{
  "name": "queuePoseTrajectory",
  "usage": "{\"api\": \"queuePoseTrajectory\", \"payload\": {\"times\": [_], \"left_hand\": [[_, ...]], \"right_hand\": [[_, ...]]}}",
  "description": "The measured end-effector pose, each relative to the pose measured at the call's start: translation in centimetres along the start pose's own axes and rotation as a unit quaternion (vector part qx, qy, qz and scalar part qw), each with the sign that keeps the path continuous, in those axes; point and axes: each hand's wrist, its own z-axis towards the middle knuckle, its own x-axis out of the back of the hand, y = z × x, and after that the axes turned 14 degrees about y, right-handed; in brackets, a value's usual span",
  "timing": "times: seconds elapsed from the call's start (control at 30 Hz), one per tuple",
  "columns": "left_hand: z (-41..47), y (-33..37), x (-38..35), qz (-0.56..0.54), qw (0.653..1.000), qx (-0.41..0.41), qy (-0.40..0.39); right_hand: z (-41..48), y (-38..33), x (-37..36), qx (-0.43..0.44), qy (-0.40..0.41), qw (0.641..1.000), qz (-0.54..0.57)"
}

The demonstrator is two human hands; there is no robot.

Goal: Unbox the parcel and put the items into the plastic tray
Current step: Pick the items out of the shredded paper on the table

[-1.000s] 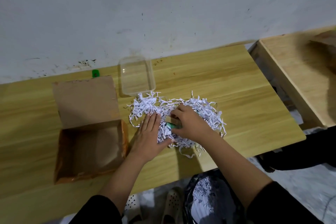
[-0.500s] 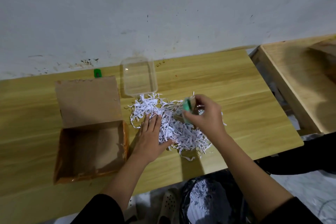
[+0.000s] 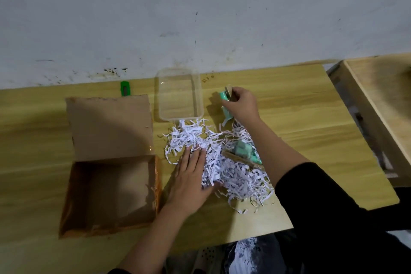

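Observation:
A clear plastic tray (image 3: 201,95) stands at the back of the wooden table. My right hand (image 3: 241,104) is just right of it, shut on a small green item backed with brown card (image 3: 224,97). A heap of white shredded paper (image 3: 231,173) lies in front of the tray. My left hand (image 3: 191,180) rests flat on the heap's left side, fingers apart. Another green item on a brown card (image 3: 242,152) lies on the heap, partly hidden by my right forearm. The open cardboard parcel box (image 3: 106,196) sits at the left, and I see nothing inside it.
A green utility knife (image 3: 125,88) lies by the wall behind the box's raised flap (image 3: 111,127). A second wooden table (image 3: 382,104) stands to the right across a narrow gap. The table's front edge runs close under my arms.
My right hand has lifted the green item out of the shredded paper and carried it back to the tray's right side. The second green item is now uncovered. My left hand stays put.

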Motion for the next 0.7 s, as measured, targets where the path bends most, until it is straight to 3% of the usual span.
{"api": "queuePoseTrajectory", "payload": {"times": [0.4, 0.53, 0.7], "left_hand": [[-0.2, 0.0, -0.4, -0.027, 0.999, 0.013, 0.016], [-0.1, -0.1, -0.8, -0.026, 0.999, 0.009, 0.026], [0.1, -0.2, -1.3, -0.004, 0.999, -0.003, 0.036]], "right_hand": [[-1.1, 2.7, 1.5, -0.004, -0.094, 0.995, 0.02], [-4.6, 5.2, 1.8, 0.038, -0.039, 0.995, -0.086], [-6.6, 6.1, 3.3, 0.073, 0.01, 0.992, -0.1]]}}
